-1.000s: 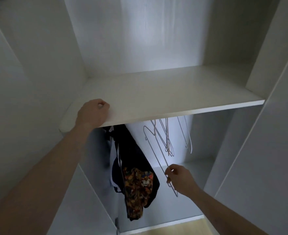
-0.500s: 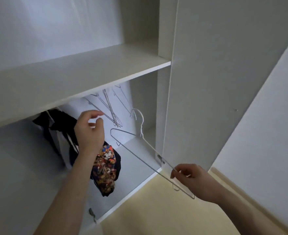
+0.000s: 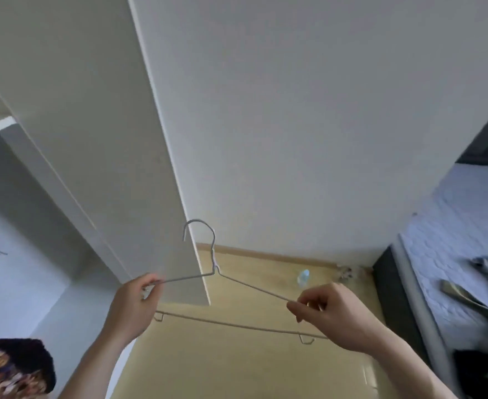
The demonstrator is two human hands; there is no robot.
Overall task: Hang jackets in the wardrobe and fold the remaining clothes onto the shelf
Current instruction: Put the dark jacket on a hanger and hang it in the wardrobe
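The thin white wire hanger (image 3: 238,298) is pinched at both shoulder ends, hook upward, by the left hand (image 3: 133,305) and right hand (image 3: 333,313). Each grip should be kept light and level until a jacket is threaded on.

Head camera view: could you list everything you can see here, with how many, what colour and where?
hanger: one, pale wire, held out in front between both hands, hook up
wardrobe: one, white, left, its side panel running up the picture
patterned garment: one, dark with orange print, bottom left in the wardrobe
wall: white, centre and right
floor: pale yellow, below the hanger
bottle: one, clear, on the floor by the wall
bed: one, pale blue cover, right edge, with blurred things lying on it
left hand: pinches the hanger's left shoulder
right hand: pinches the hanger's right shoulder
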